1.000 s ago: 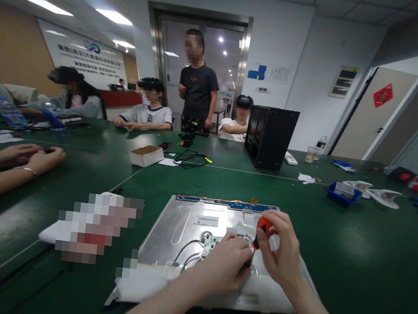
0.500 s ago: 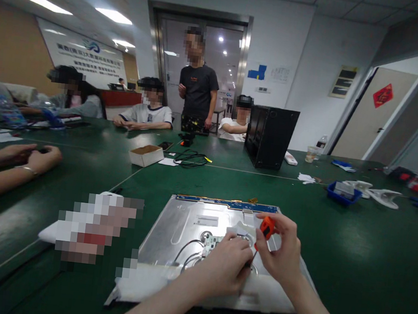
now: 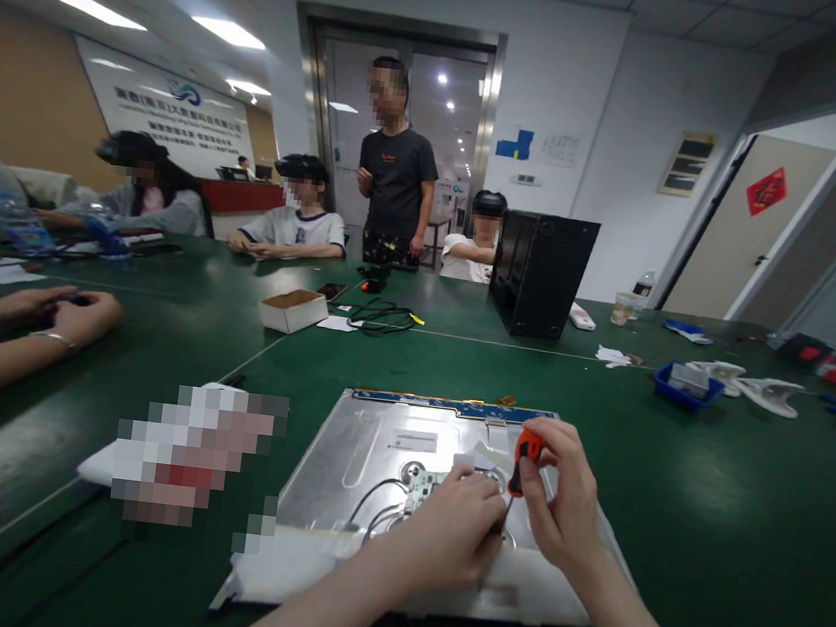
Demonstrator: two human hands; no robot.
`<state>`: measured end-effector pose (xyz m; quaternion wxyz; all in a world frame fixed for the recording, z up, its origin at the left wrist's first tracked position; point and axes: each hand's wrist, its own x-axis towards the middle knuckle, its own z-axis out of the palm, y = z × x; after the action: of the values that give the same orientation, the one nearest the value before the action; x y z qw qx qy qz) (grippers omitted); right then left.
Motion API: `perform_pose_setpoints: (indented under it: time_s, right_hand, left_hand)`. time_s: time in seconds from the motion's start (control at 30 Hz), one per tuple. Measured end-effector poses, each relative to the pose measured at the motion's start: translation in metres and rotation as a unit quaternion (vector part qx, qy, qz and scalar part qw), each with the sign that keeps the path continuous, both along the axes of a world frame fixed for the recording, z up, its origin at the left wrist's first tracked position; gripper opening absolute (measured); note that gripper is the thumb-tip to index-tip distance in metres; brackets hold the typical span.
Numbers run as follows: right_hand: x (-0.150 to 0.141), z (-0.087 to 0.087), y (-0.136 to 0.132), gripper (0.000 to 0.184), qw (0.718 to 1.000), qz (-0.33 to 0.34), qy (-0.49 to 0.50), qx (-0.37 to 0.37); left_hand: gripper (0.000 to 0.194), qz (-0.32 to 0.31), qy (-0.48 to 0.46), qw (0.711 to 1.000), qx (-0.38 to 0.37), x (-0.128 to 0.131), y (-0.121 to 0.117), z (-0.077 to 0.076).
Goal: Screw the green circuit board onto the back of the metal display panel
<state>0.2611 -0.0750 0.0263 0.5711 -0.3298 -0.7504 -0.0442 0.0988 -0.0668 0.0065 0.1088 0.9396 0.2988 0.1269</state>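
In front of me a flat metal-backed display panel lies on the green table, with a blue circuit strip along its far edge. My right hand grips an orange and black screwdriver by its handle, shaft pointing down. The screwdriver's tip is hidden near the fingers of my left hand. Those fingers are curled together low over the panel, and whatever they pinch is out of sight. Partly under my left hand is a small green circuit board, with dark wires running from it.
Left of the panel lies a white object, partly blurred out. Another person's hands rest at the left. Farther off are an open white box, a black cable coil, a black computer case and a blue tray.
The screwdriver handle has turned and stands more upright, tilted slightly differently. My right fingers have shifted around it, while my left hand and the panel stay put.
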Motion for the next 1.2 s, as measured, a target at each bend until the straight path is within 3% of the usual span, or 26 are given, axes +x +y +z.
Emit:
perform_pose_setpoints:
  time_s: [0.4,0.67,0.9,1.2]
  right_hand:
    - [-0.0028,-0.0027,0.0039,0.028,0.998,-0.055,0.004,0.038]
    - [-0.0007,0.0000,0.0018,0.030,0.999,-0.041,-0.012,0.027]
    - [-0.0027,-0.0027,0.0046,0.030,0.997,-0.067,0.022,0.035]
    - [-0.0016,-0.0001,0.0018,0.028,0.999,-0.039,0.017,0.029]
  left_hand:
    - [0.020,0.000,-0.009,1.000,-0.010,0.0001,0.0011,-0.0037]
    - [0.004,0.005,0.004,1.000,0.001,0.0009,0.0004,-0.0020]
    - [0.006,0.008,0.000,1.000,-0.001,0.0012,0.0000,-0.0017]
    - [0.004,0.004,0.003,1.000,0.001,0.0008,0.0005,-0.0004]
